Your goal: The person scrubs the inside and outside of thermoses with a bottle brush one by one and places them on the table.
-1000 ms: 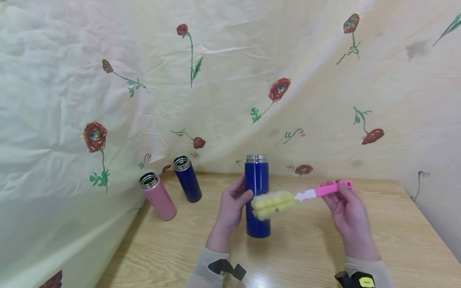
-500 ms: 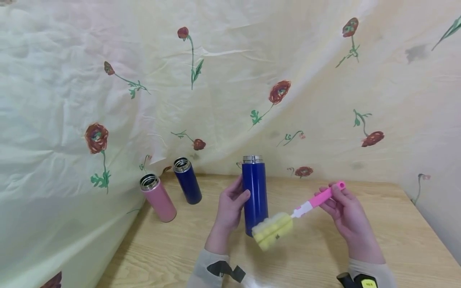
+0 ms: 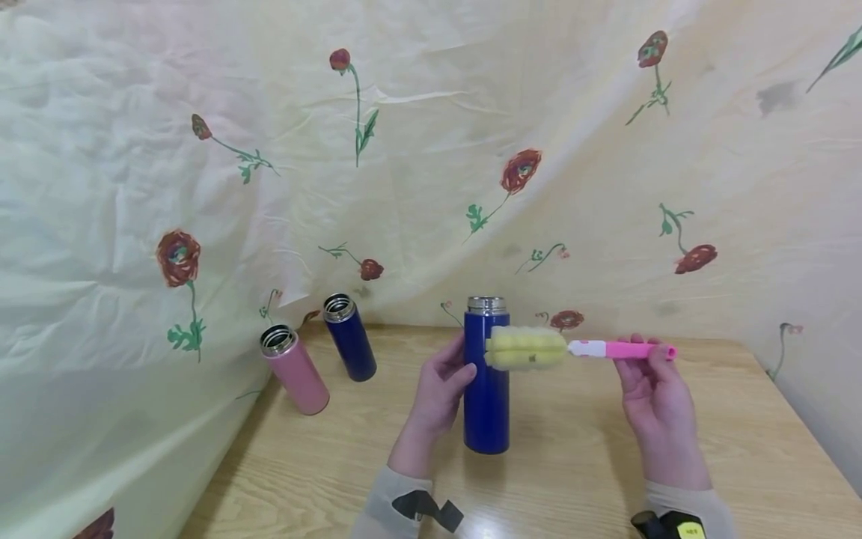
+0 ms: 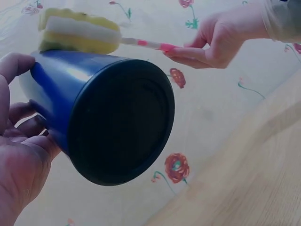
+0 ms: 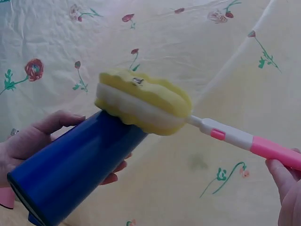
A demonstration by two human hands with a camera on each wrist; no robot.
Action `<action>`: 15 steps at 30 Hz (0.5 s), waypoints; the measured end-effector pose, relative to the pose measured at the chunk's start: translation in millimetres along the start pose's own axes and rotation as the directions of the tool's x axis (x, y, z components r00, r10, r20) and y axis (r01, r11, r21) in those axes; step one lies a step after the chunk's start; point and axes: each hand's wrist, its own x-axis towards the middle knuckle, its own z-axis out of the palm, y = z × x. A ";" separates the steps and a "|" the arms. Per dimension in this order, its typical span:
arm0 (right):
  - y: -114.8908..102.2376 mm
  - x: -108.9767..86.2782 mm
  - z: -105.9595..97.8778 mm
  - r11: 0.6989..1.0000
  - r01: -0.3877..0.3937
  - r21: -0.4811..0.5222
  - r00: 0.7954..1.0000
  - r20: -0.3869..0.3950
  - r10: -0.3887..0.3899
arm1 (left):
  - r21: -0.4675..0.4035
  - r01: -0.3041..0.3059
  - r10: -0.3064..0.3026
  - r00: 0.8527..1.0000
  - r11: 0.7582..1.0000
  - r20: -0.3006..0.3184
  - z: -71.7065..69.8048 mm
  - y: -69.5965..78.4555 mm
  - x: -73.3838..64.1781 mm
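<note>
My left hand grips a tall blue bottle with a bare steel neck, holding it upright above the table. In the left wrist view the dark round base of the bottle faces the camera. A sponge bottle brush with a yellow and white head lies level in front of the bottle's upper side. The right hand pinches its pink handle between thumb and fingers. In the right wrist view the sponge head covers the bottle's upper end; whether it touches the side, I cannot tell.
On the left of the wooden table stand a pink bottle and a shorter dark blue bottle, both without lids. A flower-patterned cloth hangs behind and along the left side.
The brush head dipped along the bottle to its lower end, then rose to the upper part, and the handle levelled out. The bottle shifted slightly left, then back right.
</note>
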 end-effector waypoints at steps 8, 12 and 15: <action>5.6 -4.0 9.3 0.996 0.083 -0.033 0.995 -0.045 -0.085 | 0.097 0.076 -0.072 0.997 0.992 -0.038 4.1 2.0 1.3; 4.6 -3.6 9.4 0.994 0.103 -0.024 0.993 -0.052 -0.104 | 0.123 0.080 -0.077 0.996 0.989 -0.034 5.3 3.1 1.9; 4.6 -3.4 9.6 0.994 0.109 -0.002 0.992 -0.058 -0.109 | 0.203 0.084 -0.074 0.996 0.976 -0.054 4.9 5.1 1.3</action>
